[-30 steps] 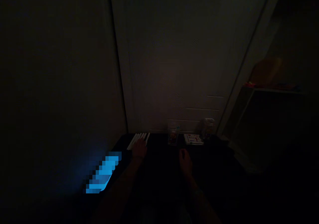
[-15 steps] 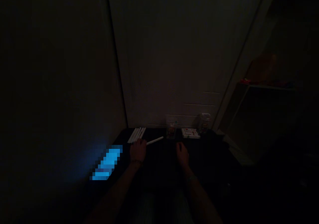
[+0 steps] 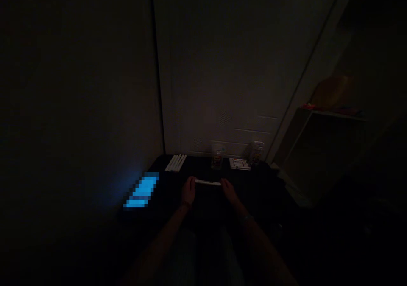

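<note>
A slim white marker (image 3: pixel 207 183) lies nearly level between my hands, above the dark table (image 3: pixel 203 214). My left hand (image 3: pixel 188 190) is closed on its left end. At the other end, the fingers of my right hand (image 3: pixel 228 190) are closed on the tip. Several more white markers (image 3: pixel 176 163) lie side by side at the table's back left. Behind the held marker stands a clear plastic container (image 3: pixel 217 157) with a label. The dim light hides the fine detail of my fingers.
A flat white pack (image 3: pixel 240 164) with printing lies at the back right, beside a second clear container (image 3: pixel 257 152). A glowing blue, pixelated screen (image 3: pixel 141 191) is on the left. The wall (image 3: pixel 203 86) rises behind the table, and a shelf unit (image 3: pixel 305 141) stands to the right.
My left hand has moved right, away from the row of markers, bringing the marker in front of me. My right hand has taken hold of its other end. The view has shifted slightly.
</note>
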Demonstrator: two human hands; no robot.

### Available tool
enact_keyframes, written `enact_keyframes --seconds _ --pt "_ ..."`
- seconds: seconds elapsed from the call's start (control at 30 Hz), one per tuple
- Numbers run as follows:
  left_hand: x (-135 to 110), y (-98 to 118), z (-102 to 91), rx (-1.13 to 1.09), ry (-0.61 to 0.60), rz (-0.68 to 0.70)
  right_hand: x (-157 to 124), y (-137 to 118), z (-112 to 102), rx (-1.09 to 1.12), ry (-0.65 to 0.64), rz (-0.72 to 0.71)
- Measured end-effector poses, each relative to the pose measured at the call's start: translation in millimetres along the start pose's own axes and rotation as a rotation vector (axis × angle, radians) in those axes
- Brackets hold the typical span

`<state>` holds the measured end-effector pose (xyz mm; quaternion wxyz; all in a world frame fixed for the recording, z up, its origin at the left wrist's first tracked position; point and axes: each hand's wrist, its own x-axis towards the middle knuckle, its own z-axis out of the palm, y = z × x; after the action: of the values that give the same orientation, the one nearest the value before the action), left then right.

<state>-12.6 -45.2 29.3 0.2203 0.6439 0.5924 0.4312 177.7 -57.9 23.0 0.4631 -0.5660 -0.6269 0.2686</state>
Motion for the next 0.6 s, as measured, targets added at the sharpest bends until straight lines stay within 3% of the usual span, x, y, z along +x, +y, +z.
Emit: enact_keyframes --seconds 0.17,0.3,0.43,0.6 --pt "-4 5 15.7 -0.098 -0.022 0.047 -7 4 -2 0.002 0.105 0.028" --pt "-3 4 25.0 -0.031 -0.079 -0.013 -6 11 -1 -0.063 0.247 0.039" --pt "-2 3 28.5 0.115 -0.087 -0.073 -5 15 0 -0.092 0.187 0.030" --pt "-3 3 29.9 0.200 -0.068 0.048 -1 19 0 -0.060 0.126 0.032"
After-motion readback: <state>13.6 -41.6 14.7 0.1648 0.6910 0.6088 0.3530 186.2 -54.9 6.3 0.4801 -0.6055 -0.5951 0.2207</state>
